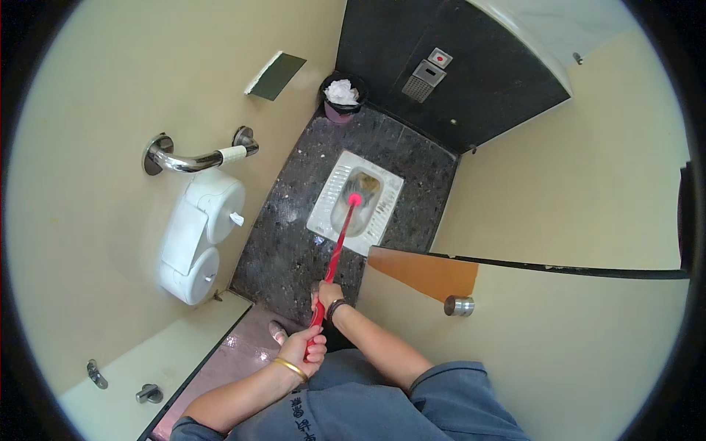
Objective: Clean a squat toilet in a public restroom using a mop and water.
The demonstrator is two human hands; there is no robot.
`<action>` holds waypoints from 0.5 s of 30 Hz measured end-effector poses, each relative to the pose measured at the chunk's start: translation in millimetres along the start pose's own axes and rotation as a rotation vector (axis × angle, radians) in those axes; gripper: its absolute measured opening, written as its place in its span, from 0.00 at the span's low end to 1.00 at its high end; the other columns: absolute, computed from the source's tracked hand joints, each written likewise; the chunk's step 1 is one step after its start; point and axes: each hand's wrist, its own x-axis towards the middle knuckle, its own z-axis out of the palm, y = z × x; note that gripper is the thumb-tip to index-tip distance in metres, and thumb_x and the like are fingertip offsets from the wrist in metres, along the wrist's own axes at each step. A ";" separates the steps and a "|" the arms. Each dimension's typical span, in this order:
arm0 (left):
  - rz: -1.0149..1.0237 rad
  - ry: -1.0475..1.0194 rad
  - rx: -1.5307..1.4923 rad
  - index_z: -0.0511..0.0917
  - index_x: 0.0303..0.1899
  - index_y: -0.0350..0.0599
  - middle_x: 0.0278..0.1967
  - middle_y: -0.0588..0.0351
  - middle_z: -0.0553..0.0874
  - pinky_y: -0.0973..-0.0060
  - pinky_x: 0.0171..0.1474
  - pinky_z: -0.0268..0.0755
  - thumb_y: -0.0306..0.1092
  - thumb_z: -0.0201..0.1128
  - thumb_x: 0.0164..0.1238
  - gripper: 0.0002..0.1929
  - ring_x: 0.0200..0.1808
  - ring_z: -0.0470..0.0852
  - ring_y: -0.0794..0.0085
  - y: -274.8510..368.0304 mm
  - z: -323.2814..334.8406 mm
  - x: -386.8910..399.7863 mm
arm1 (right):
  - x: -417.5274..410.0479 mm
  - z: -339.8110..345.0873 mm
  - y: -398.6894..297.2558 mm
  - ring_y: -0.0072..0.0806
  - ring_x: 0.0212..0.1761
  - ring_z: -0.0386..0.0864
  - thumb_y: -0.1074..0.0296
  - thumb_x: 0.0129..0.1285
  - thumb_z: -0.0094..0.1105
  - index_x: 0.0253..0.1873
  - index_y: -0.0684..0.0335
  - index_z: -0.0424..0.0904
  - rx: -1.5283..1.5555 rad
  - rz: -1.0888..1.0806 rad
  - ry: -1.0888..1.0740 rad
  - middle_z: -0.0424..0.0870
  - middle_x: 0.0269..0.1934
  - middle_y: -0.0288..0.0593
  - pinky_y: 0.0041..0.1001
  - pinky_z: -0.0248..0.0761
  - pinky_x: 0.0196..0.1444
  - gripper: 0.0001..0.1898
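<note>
A long red handle (338, 249) runs from my hands to the bowl of a white squat toilet (319, 218). Its far end is a bright pink-red round head (354, 199), with greyish bristles or fibres that seem to lie beyond it in the bowl. My left hand (309, 348), with a gold bangle at the wrist, is closed around the near end of the handle. Further up the shaft, my right hand (326, 294) grips it, a dark bracelet on that wrist. The brush-like end is partly hidden by the pink head, so its exact kind is unclear.
Dark speckled floor (287, 204) surrounds the toilet. A lined waste bin (337, 113) holding white paper stands in the far corner. On the left wall are a metal grab bar (190, 163) and a white toilet-paper dispenser (190, 237). An open door (524, 331) with a round knob (459, 306) is at right.
</note>
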 end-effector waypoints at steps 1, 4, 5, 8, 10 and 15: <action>0.008 -0.005 -0.024 0.67 0.33 0.45 0.17 0.64 0.67 0.90 0.09 0.48 0.34 0.52 0.58 0.06 0.11 0.60 0.86 -1.3 0.7 10.9 | 10.2 -6.2 -2.9 0.33 0.09 0.67 0.63 0.58 0.39 0.23 0.66 0.63 0.005 -0.032 -0.030 0.67 0.12 0.44 0.32 0.63 0.09 0.14; -0.013 -0.028 -0.069 0.66 0.33 0.45 0.17 0.64 0.66 0.90 0.09 0.47 0.34 0.53 0.58 0.06 0.11 0.59 0.86 1.9 4.1 49.1 | 29.4 -17.1 -19.2 0.32 0.09 0.65 0.64 0.58 0.39 0.26 0.66 0.63 0.057 0.012 -0.015 0.65 0.12 0.43 0.32 0.63 0.10 0.12; -0.039 -0.048 -0.090 0.65 0.33 0.46 0.17 0.63 0.66 0.90 0.10 0.46 0.33 0.53 0.58 0.06 0.12 0.59 0.85 3.6 6.3 60.2 | 33.3 -19.6 -26.5 0.31 0.08 0.65 0.63 0.58 0.39 0.27 0.66 0.63 0.062 0.013 0.016 0.65 0.11 0.43 0.32 0.63 0.10 0.12; 0.034 0.061 0.098 0.67 0.33 0.46 0.16 0.64 0.65 0.90 0.09 0.47 0.33 0.52 0.58 0.05 0.11 0.58 0.86 10.7 21.4 68.0 | 42.2 -22.0 -38.0 0.21 0.09 0.59 0.61 0.60 0.39 0.31 0.60 0.60 0.153 0.058 -0.106 0.62 0.13 0.35 0.22 0.57 0.10 0.10; 0.219 0.188 0.648 0.67 0.32 0.44 0.16 0.63 0.68 0.86 0.09 0.52 0.34 0.52 0.56 0.07 0.11 0.63 0.82 15.2 22.1 58.9 | 46.5 -22.5 -28.6 0.21 0.12 0.61 0.59 0.62 0.39 0.31 0.60 0.62 0.328 0.102 -0.263 0.63 0.14 0.34 0.23 0.60 0.14 0.11; 0.780 1.084 2.657 0.66 0.49 0.42 0.27 0.46 0.75 0.71 0.18 0.65 0.34 0.46 0.54 0.19 0.20 0.76 0.66 -6.2 -31.3 -33.0 | 12.7 -2.4 48.1 0.37 0.39 0.73 0.49 0.58 0.41 0.39 0.64 0.70 0.564 0.225 -0.943 0.75 0.32 0.44 0.37 0.64 0.44 0.20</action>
